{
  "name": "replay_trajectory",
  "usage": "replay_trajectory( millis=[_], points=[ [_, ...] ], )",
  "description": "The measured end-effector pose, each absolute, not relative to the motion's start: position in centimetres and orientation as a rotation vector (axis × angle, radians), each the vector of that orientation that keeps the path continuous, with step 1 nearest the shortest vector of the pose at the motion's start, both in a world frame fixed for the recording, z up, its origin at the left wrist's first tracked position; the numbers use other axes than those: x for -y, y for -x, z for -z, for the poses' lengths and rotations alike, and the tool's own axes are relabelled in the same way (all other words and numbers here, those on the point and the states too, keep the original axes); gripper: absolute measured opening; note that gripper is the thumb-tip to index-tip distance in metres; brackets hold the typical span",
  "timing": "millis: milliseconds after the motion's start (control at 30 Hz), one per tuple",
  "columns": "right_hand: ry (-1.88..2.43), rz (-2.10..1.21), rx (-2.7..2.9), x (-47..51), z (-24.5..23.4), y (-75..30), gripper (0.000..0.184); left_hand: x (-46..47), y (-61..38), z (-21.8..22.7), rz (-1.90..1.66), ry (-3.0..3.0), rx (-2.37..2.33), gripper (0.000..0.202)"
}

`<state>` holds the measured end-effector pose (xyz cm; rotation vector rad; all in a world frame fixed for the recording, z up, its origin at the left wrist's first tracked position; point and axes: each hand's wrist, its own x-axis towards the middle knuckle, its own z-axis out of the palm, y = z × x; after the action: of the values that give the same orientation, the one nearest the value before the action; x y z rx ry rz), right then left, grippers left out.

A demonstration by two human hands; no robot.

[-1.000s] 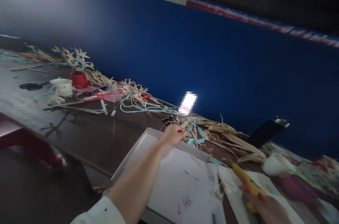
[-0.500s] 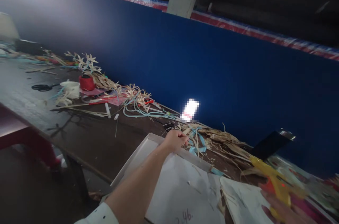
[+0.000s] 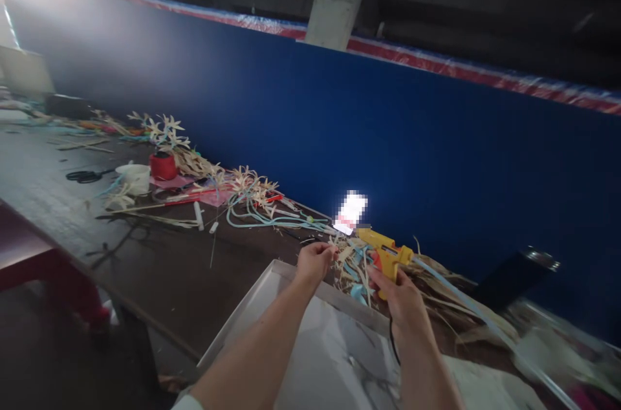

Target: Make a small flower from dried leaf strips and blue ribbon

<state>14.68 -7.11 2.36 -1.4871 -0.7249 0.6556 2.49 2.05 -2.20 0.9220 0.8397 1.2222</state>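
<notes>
My right hand [image 3: 398, 293] grips a yellow and orange glue gun [image 3: 385, 249], its nozzle pointing left toward my left hand. A long pale glue stick trails out of the gun's back to the right. My left hand [image 3: 314, 261] is closed in a pinch on a thin dried straw strip [image 3: 339, 247] at the edge of a pile of straw and light blue strips [image 3: 359, 264]. Both hands hover over the far rim of a shallow white tray [image 3: 264, 297] on the dark wooden table [image 3: 160, 255].
A blue wall panel [image 3: 388, 138] runs behind the table. Further left lie straw flowers [image 3: 160, 127], a red pot [image 3: 163, 165], a white bowl [image 3: 134, 177], black scissors [image 3: 85, 175] and light blue cords [image 3: 262, 213]. A black object [image 3: 514, 274] leans at the right.
My right hand has lifted the glue gun from the low right and brought it up and left, close to my left hand. The left hand stayed pinched at the straw pile.
</notes>
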Motion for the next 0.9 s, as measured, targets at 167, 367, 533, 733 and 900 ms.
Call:
replay_trajectory(
  millis=[167,367,533,733,900],
  points=[
    [1.345,-0.693,0.785,5.9,-1.2,-14.1,0.043,-2.5,-2.5,2.5,-1.295,-0.935,-0.867,0.024],
    [1.254,-0.697,0.841,6.4,0.5,-14.6,0.029,-2.5,-2.3,2.1,-1.291,-0.987,-0.919,0.02],
    [1.237,-0.793,0.862,6.9,1.1,-14.5,0.036,-2.6,-2.2,2.4,-1.297,-1.012,-0.931,0.021],
    [1.541,-0.584,0.866,7.2,0.6,-13.8,0.038,-2.7,-2.3,2.8,-1.311,-1.008,-0.968,0.021],
    [1.641,-0.556,0.982,7.2,0.4,-13.9,0.037,-2.9,-2.5,3.0,-1.303,-1.014,-0.96,0.021]
  ],
)
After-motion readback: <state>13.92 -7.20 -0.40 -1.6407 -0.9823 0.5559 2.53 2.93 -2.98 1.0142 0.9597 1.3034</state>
